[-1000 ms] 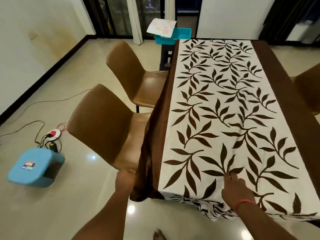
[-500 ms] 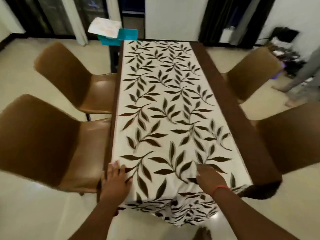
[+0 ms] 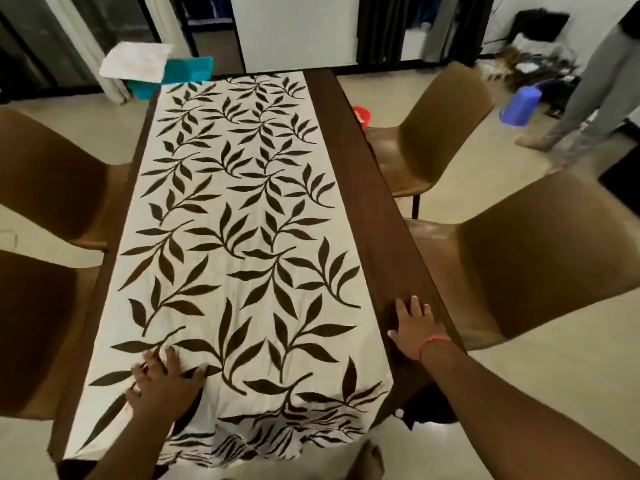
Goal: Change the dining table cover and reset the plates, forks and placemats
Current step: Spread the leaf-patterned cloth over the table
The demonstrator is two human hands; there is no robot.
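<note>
Brown chairs (image 3: 540, 258) flank a long dining table (image 3: 363, 202) whose leaf-print cover (image 3: 228, 237) runs its full length and hangs over the near end; no plates, forks or placemats show. Left hand (image 3: 162, 382) lies flat with straight fingers on the cover's near left, right hand (image 3: 415, 327) flat on the brown border at the near right, neither grasping; smoothing outward evenly should flatten the near-end bunching

Two bare forearms are reaching in from the near end of the leaf-patterned table cover (image 3: 235, 237), neither wearing a sleeve. The right hand (image 3: 414, 329) is wearing a thin coral-pink band (image 3: 431, 342) at the wrist, while the left hand (image 3: 162, 386) is showing pale, light-coloured fingernails and an unadorned wrist.
</note>
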